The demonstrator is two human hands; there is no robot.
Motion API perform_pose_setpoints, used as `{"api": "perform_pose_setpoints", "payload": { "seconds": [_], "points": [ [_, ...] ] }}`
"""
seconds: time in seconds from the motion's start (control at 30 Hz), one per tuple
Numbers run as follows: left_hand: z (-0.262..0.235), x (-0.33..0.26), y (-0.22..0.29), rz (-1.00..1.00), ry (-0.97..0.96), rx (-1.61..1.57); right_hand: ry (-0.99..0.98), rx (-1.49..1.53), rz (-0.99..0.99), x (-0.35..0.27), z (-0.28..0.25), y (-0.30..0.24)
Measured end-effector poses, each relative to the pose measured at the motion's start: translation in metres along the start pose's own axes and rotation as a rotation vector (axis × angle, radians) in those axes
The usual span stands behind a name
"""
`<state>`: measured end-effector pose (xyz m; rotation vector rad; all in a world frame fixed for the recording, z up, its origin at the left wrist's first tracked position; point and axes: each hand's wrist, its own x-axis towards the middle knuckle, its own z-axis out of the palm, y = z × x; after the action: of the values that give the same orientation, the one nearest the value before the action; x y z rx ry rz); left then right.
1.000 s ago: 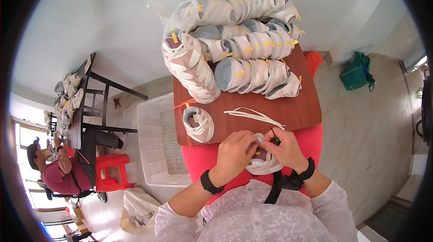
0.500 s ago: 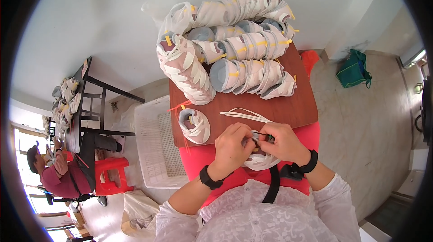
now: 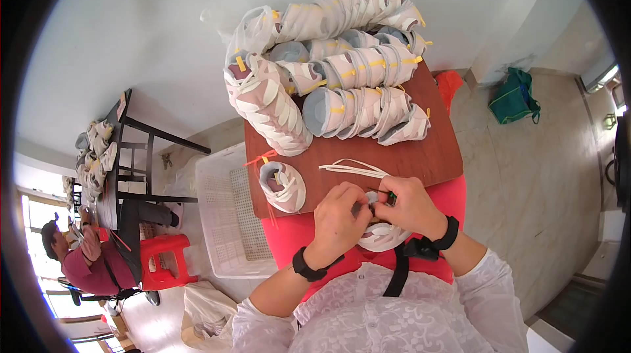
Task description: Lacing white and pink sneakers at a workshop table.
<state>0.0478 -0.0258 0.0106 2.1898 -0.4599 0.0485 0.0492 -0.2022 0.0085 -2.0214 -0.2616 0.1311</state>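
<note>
A white and pale pink shoe upper [image 3: 382, 238] sits at the table's front edge, partly hidden beneath both hands. My left hand [image 3: 340, 216] is closed, its thumb and fingertips pinching at the shoe's opening; what lies between them is hidden. Closed around a small thin tool with a green part [image 3: 392, 195], my right hand [image 3: 415, 210] works at the same opening, close to the left fingertips. White shoelaces [image 3: 355, 167] lie on the table just beyond the hands. To the left stands another laced shoe upper [image 3: 282, 187], with red string [image 3: 261, 159] beside it.
Rows of nested shoe uppers [image 3: 368, 113] cover the far part of the brown table [image 3: 440, 149]. A white plastic crate [image 3: 220, 221] stands left of it. Farther left, a person sits by a dark table [image 3: 125, 156] near a red stool [image 3: 167, 258]. A green bag [image 3: 514, 96] lies right.
The right hand and its tool have shifted slightly upward, the tool's green part now showing higher. My left hand stays pinched at the shoe.
</note>
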Motion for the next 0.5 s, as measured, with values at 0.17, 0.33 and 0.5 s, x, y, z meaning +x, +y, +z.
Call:
{"api": "perform_pose_setpoints", "payload": {
  "seconds": [0.17, 0.33, 0.5],
  "points": [
    [0.001, 0.000, 0.001, 0.001, 0.017, 0.032, 0.182, 0.091, -0.045, -0.002, 0.013, 0.006],
    [0.003, -0.002, 0.004, 0.011, 0.026, 0.089, 0.058, -0.091, -0.164, -0.004, 0.014, 0.014],
    [0.008, -0.006, 0.011, 0.074, 0.078, 0.161, 0.158, -0.111, -0.167, -0.009, 0.019, 0.015]
  ]
}}
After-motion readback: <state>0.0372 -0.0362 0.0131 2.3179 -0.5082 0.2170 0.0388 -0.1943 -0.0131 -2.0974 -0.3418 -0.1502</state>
